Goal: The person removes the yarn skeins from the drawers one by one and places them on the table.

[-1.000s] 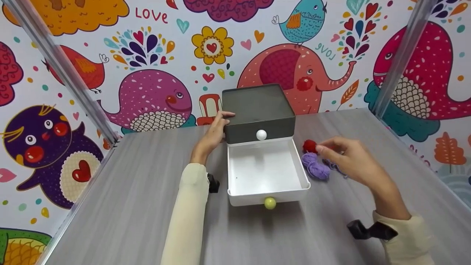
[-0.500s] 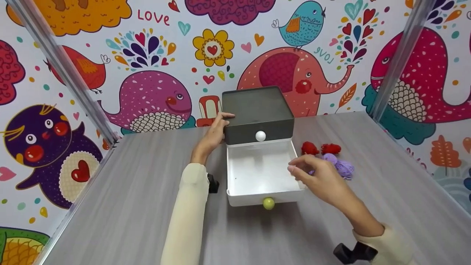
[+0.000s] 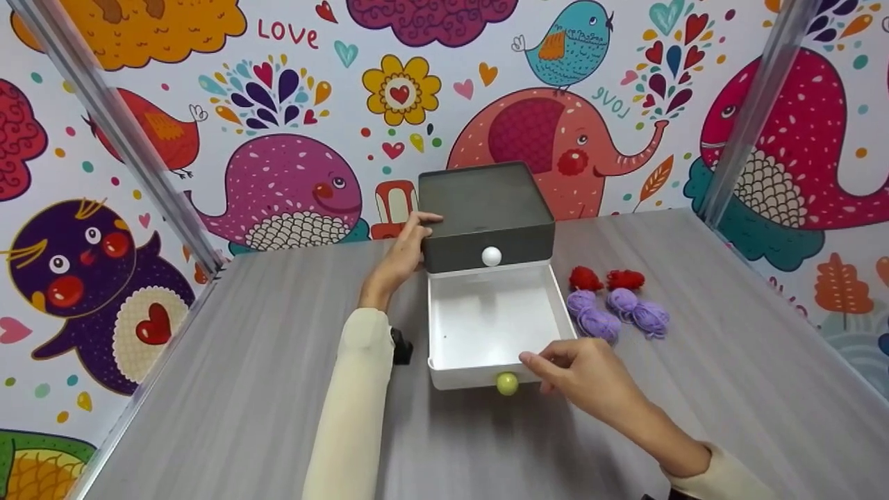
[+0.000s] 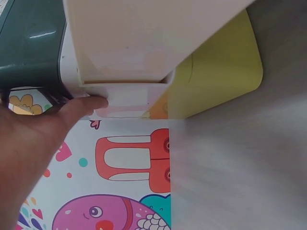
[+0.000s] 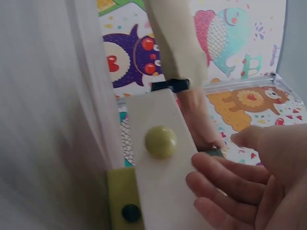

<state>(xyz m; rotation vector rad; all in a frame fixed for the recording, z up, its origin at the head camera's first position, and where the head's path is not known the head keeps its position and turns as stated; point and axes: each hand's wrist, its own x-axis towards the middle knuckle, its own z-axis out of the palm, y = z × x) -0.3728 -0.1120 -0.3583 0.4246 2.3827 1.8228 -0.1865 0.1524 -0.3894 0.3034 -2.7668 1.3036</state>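
Observation:
A stacked drawer box has a dark grey-green top drawer (image 3: 486,198) with a white knob (image 3: 492,256). Below it the white drawer (image 3: 500,316) is pulled out, bare inside, with a yellow-green knob (image 3: 508,383) on its front. My left hand (image 3: 399,260) holds the box's left side, fingers over the top edge; its thumb (image 4: 86,106) presses the white casing in the left wrist view. Close to the right of the white drawer's front is my right hand (image 3: 590,371), holding nothing, its fingers (image 5: 225,179) loosely bent beside the front panel.
Two red yarn bundles (image 3: 585,278) and two purple yarn bundles (image 3: 599,324) lie on the grey table (image 3: 278,389) right of the drawer. A yellow-green bottom drawer (image 5: 120,191) with a dark knob shows in the right wrist view. Printed panels (image 3: 292,187) stand behind.
My right hand has moved from over the yarn leftward and toward me, past the drawer's right rim, to its front. The left hand keeps its place on the box.

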